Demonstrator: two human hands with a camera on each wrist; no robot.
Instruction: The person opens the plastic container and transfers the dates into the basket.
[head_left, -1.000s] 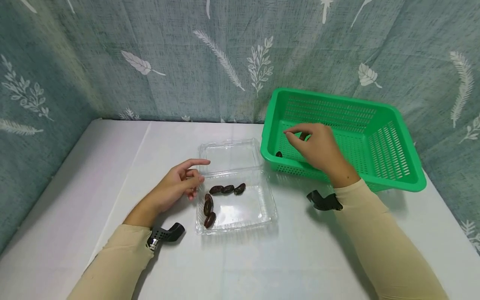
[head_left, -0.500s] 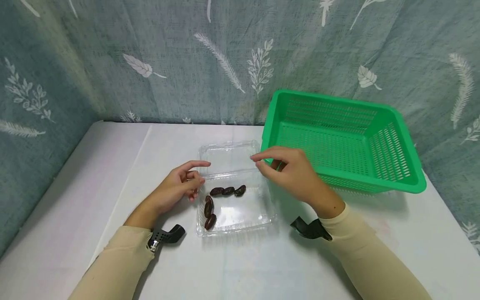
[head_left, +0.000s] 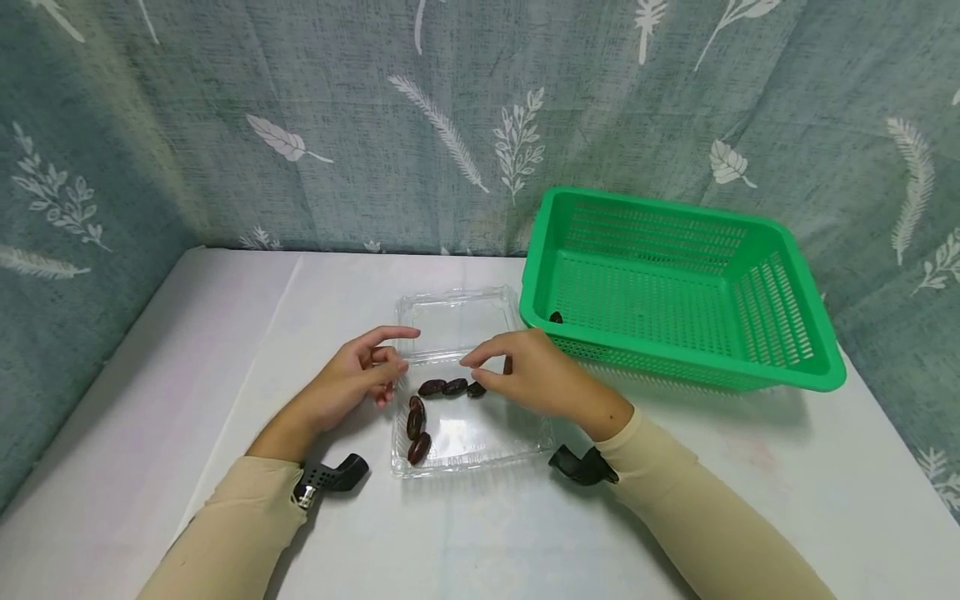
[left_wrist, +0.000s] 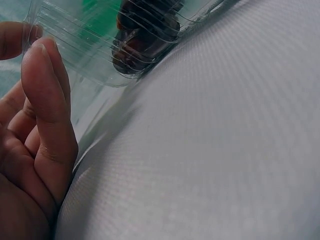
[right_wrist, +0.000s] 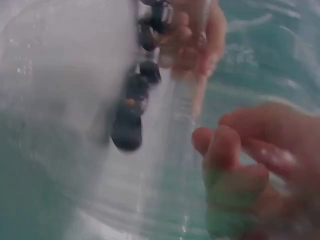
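Dates (head_left: 444, 387) in the clear tray (head_left: 517, 433), right hand (head_left: 525, 375) over them.
Pinch the rightmost date cleanly with your parted fingers; left hand (head_left: 352, 379), fingers relaxed, steadies the tray's left edge.

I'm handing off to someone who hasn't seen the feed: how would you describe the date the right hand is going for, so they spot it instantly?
Find the clear plastic clamshell box in front of the green basket. Three dates lie in a row across its tray, and the right hand hovers over the row's basket end. The date under those fingertips is the one: the rightmost of the row, partly hidden by the hand.
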